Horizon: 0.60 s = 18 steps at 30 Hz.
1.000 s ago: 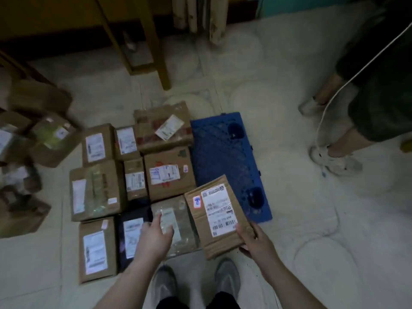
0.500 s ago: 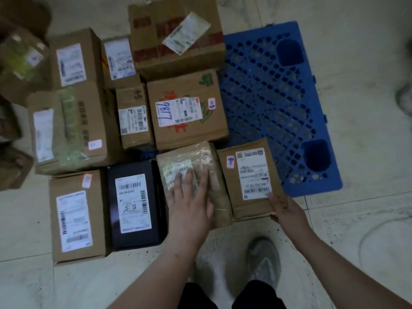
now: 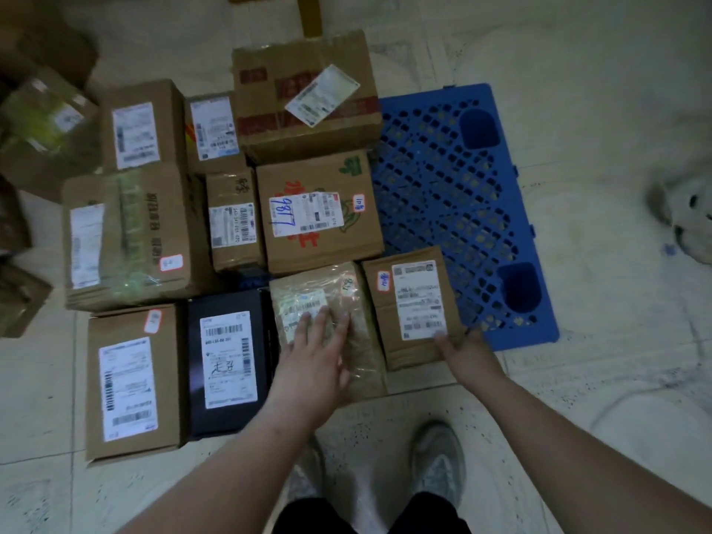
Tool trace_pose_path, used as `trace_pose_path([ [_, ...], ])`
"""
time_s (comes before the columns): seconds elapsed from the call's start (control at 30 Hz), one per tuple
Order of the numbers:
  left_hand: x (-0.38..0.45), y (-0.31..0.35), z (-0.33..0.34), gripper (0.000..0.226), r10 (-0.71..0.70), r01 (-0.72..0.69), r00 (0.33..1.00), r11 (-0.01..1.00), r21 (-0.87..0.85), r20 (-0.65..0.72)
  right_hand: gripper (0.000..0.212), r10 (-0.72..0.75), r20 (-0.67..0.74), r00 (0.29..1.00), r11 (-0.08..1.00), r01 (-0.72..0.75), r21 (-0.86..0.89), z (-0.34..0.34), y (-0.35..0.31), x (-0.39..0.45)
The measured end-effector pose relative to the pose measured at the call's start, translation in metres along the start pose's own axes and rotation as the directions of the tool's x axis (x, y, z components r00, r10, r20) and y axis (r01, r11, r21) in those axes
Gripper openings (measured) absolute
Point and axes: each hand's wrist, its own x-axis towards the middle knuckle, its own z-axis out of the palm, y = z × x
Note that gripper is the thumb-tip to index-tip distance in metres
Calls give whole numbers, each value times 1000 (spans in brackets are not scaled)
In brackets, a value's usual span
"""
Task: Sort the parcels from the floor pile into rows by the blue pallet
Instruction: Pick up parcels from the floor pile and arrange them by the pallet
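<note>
Now that the brown parcel (image 3: 414, 304) is down from where it was held up 1 s ago, R hand (image 3: 468, 352) grips its near corner; L hand (image 3: 314, 360) lies flat, fingers straight, on the taped pkg (image 3: 327, 321) beside it. Parcel overlaps pallet (image 3: 462, 210) edge, closing front row w/ black box (image 3: 227, 360).

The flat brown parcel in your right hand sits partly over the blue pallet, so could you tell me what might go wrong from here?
1. The flat brown parcel overlaps the blue pallet edge, so it may rest tilted or slide once the right hand lets go.
2. The left hand presses flat on the plastic-wrapped parcel; a push could nudge it against the black parcel and skew the row.
</note>
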Motion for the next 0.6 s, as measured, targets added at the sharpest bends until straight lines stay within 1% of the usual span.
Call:
trace_pose_path([
  [0.07,-11,3,-22,78,-18,21,997,999,-42,71,94,15,-30,999,985,-20,-170,-18,-21,-22],
  [0.13,-24,7,-52,79,-67,75,990,995,-66,121,92,-47,-41,998,959,33,-281,-33,-54,-46],
  [0.23,-63,13,-142,78,-112,119,992,986,-117,58,89,-195,-61,979,934,166,-317,-82,-143,-118],
  [0.3,-107,11,-218,78,-129,128,992,987,-92,-9,87,-327,-66,943,885,281,-370,-121,-209,-185],
  [0.4,-184,-1,-348,80,-155,148,981,986,-71,-117,83,-546,-63,835,758,462,-460,-192,-319,-306],
  [0.47,-242,-9,-445,77,-191,171,952,980,-103,-239,80,-660,-91,746,685,549,-479,-246,-394,-396],
  [0.53,-309,-20,-539,75,-249,195,881,966,-169,-403,78,-779,-110,617,580,644,-498,-293,-465,-496],
  [0.6,-381,-29,-611,74,-291,201,797,954,-222,-530,76,-874,-127,469,458,708,-538,-328,-515,-596],
])
